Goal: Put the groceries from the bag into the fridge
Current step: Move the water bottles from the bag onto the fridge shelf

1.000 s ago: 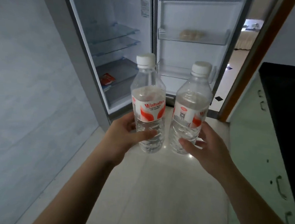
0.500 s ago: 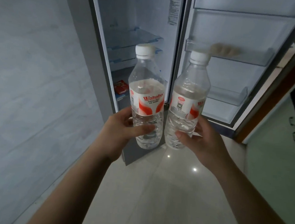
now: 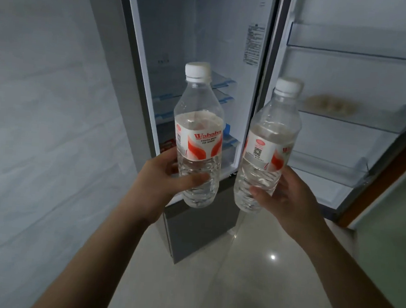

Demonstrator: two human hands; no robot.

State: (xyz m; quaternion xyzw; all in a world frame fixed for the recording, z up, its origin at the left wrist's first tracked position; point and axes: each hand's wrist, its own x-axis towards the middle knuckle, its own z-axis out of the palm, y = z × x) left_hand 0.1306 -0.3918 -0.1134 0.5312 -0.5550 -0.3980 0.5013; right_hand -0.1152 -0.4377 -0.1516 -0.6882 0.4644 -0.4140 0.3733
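Observation:
I hold two clear water bottles with white caps and red-and-white labels, both upright in front of the open fridge (image 3: 202, 32). My left hand (image 3: 161, 177) grips the left bottle (image 3: 199, 119) around its lower body. The right bottle (image 3: 271, 135) leans slightly right, and my right hand (image 3: 288, 202) is wrapped around its base. Behind the bottles are the fridge's glass shelves (image 3: 168, 88). The fridge door (image 3: 348, 80) stands open to the right, with several door bins.
A red packet (image 3: 167, 145) lies on a lower fridge shelf, partly hidden by my left hand. Pale round items (image 3: 329, 104) rest in a middle door bin. A grey tiled wall (image 3: 42, 117) is at left, a brown door frame (image 3: 390, 173) at right, glossy floor (image 3: 236, 278) below.
The fridge now looks larger and closer, and the view has tilted upward. Both bottles stay held upright in my hands, now slightly further apart.

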